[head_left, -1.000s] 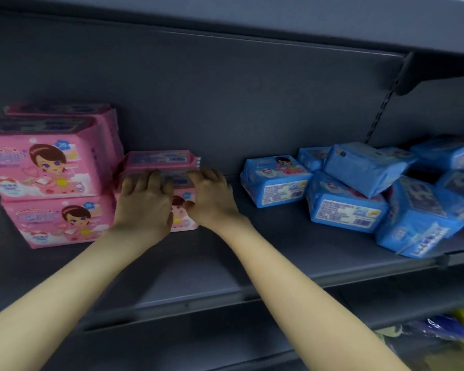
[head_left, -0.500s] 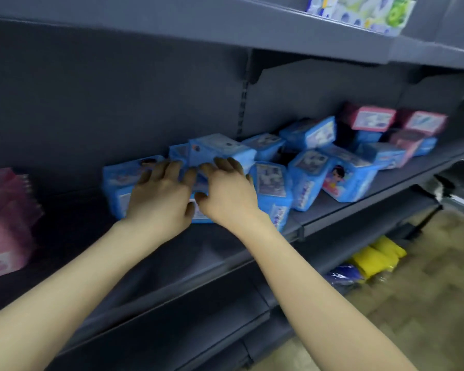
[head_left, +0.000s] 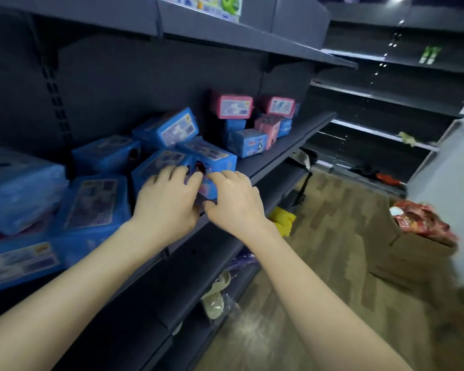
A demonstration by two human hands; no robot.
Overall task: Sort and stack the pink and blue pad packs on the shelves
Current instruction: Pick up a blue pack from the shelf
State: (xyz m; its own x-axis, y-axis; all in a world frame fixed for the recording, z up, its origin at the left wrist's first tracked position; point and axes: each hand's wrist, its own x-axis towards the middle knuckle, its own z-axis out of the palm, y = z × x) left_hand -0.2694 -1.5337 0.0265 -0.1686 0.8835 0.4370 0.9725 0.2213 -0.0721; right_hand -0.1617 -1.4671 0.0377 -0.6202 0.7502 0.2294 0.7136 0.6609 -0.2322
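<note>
One view here — the camera's on my head, looking forward and down, swung rightward along the dark shelf [head_left: 284, 145]. It's close in: my left hand [head_left: 166, 202] and right hand [head_left: 236, 204] sit dead centre, forearms running up from the bottom edge — wooden floor [head_left: 332, 223] off to the right.

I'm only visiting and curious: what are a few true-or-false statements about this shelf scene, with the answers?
1. The left hand and right hand are both in front of a blue pad pack. True.
2. The person wears gloves. False: both hands are bare.
3. Two pink pad packs lie on top of blue ones farther along the dark shelf. True.
4. The brown cardboard box on the floor is empty. False: red packets lie in it.
</note>
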